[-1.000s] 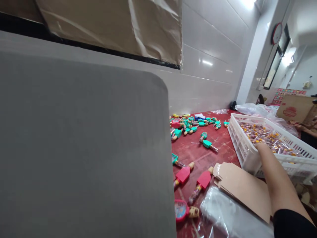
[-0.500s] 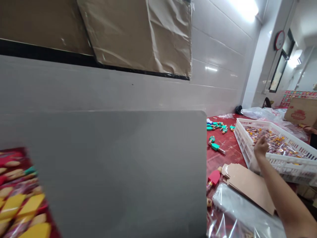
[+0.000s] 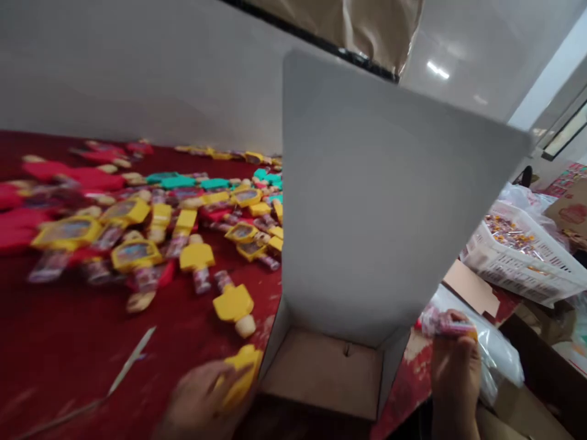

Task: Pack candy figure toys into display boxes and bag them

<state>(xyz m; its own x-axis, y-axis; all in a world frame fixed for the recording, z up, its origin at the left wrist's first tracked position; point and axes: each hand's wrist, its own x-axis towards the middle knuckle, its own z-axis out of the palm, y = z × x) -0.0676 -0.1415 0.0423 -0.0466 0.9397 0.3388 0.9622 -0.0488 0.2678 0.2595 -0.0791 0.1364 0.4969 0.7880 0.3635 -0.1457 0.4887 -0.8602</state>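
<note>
A small open cardboard box (image 3: 321,373) with a tall grey lid flap (image 3: 380,195) stands upright at the near edge of the red table (image 3: 68,342). My left hand (image 3: 202,400), blurred, is closed on a yellow toy piece (image 3: 241,370) just left of the box. To the right of the box, my right hand (image 3: 454,373) grips a small clear tube of candy (image 3: 443,324). Yellow, teal and red toy candy pieces (image 3: 183,226) lie scattered over the table to the left.
A white slotted crate (image 3: 518,263) full of candy tubes sits at the right. Flat brown card blanks (image 3: 472,287) and clear plastic bags (image 3: 499,354) lie beside it. A printed carton (image 3: 568,214) stands far right. A white tiled wall (image 3: 137,79) runs behind the table.
My view has swung left and down. My right hand left the white crate and now holds a candy tube by the box. My left hand has come into view with a yellow piece.
</note>
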